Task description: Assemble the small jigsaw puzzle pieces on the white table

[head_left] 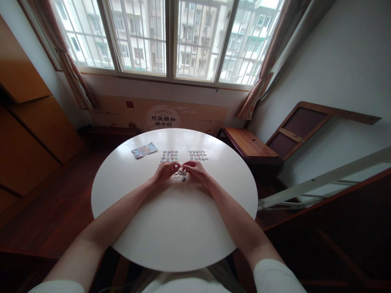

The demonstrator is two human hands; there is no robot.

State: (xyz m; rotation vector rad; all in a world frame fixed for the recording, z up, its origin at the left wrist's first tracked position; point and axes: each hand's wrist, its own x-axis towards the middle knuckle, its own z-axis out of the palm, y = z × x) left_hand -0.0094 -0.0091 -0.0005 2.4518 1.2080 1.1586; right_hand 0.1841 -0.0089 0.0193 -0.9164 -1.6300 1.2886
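Both my hands rest on a round white table (174, 228), meeting near its middle. My left hand (166, 170) has its fingers curled into a pinch over a small cluster of joined jigsaw pieces (181, 174). My right hand (195, 169) is curled the same way, its fingertips touching the cluster from the right. What each pinch holds is too small to make out. Just beyond the hands lie two groups of loose puzzle pieces, one on the left (170, 155) and one on the right (198, 155).
A colourful printed card (144, 150) lies at the table's far left. A wooden chair (249, 144) stands at the right, a folded ladder (324, 181) beyond it. Wooden cabinets (27, 122) line the left wall. Barred windows (168, 36) fill the far wall.
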